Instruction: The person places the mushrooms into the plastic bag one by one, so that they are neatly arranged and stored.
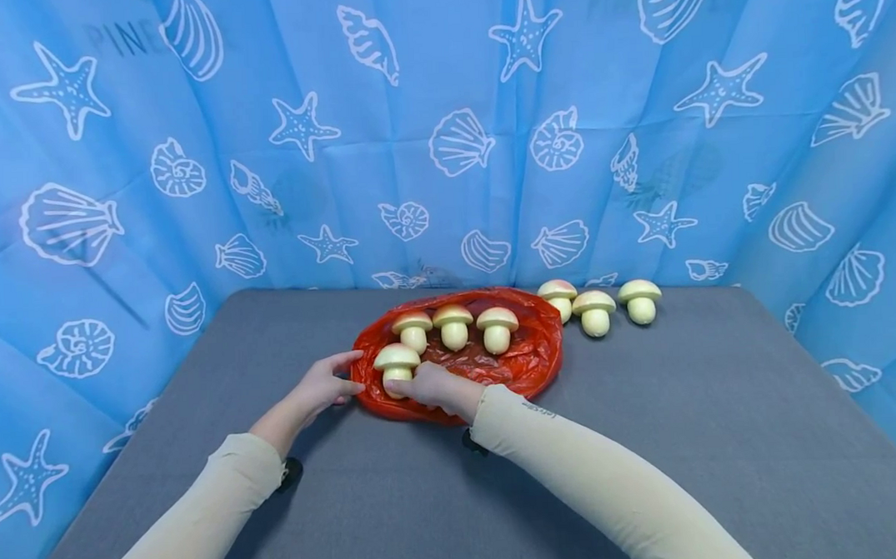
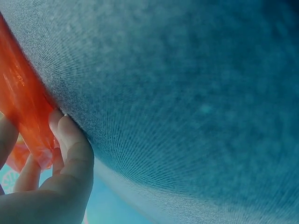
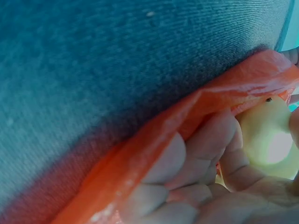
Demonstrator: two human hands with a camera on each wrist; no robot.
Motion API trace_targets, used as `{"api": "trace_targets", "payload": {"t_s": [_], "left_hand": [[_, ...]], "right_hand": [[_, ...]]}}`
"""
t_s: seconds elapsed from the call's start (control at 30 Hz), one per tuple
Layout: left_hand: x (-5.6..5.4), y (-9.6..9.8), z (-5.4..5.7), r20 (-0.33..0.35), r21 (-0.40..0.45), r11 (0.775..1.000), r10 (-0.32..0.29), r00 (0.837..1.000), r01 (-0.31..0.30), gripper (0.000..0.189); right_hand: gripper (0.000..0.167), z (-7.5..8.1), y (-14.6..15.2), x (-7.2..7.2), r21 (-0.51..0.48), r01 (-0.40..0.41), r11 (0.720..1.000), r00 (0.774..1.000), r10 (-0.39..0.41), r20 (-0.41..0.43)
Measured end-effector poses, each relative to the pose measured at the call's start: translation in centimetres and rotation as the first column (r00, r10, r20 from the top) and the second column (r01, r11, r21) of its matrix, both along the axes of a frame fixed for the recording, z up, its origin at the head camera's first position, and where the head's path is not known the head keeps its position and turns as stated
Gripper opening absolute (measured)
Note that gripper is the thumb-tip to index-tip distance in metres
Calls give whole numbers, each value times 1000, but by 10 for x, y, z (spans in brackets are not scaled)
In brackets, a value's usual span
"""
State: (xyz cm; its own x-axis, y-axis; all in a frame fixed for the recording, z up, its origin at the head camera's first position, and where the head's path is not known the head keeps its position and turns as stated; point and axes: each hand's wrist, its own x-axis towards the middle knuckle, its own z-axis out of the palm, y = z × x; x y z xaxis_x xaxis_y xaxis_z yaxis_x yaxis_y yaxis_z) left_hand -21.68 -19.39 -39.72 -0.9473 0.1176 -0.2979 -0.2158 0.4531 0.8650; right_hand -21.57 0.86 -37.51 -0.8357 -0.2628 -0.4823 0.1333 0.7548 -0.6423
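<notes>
My right hand (image 1: 438, 388) grips the stem of a cream toy mushroom (image 1: 396, 358) over the left part of a red plastic bag (image 1: 544, 350). In the right wrist view, the bag's near edge (image 3: 154, 126) crosses in front of the fingers, and the pale stem (image 3: 264, 130) lies between them and the thumb. My left hand (image 1: 325, 389) is at the bag's left rim, thumb and forefinger spread and touching it. In the left wrist view, its fingers (image 2: 77, 154) lie against the red plastic. Three more toy mushrooms (image 1: 453, 325) stand inside the bag.
Behind and right of the bag, three toy mushrooms (image 1: 594, 311) sit on the grey cloth-covered table (image 1: 650, 437). The leftmost of these is partly hidden by the bag's rim. A blue curtain (image 1: 440, 105) with shell and starfish prints hangs along the back and sides.
</notes>
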Motion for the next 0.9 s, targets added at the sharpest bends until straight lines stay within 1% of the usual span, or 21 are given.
{"api": "trace_targets", "payload": {"t_s": [0.1, 0.2, 0.3, 0.47, 0.6, 0.7, 0.9], "left_hand": [[-1, -1, -1, 3, 6, 1000, 2, 1000, -2, 63], [-1, -1, -1, 5, 8, 1000, 2, 1000, -2, 63], [0, -1, -1, 4, 6, 1000, 6, 1000, -6, 62], [0, -1, -1, 4, 1, 1000, 10, 1000, -10, 63], [0, -1, -1, 6, 3, 1000, 11, 1000, -11, 63], [1, -1, -1, 5, 1, 1000, 6, 1000, -6, 63], [1, 0, 0, 8, 1, 1000, 2, 1000, -2, 63]], "right_hand": [[48, -1, 2, -1, -14, 10, 1000, 1000, -10, -3], [43, -2, 5, 0, -54, 34, 998, 999, -35, -18], [43, 0, 7, 1, -90, 45, 995, 999, -47, -24], [38, 6, 13, -1, -116, 25, 993, 999, -28, -28], [27, 12, 18, 0, -129, -14, 992, 998, 7, -56], [22, 14, 23, 3, -137, -34, 990, 997, 24, -78], [21, 19, 37, 7, -150, -21, 988, 997, 9, -81]]}}
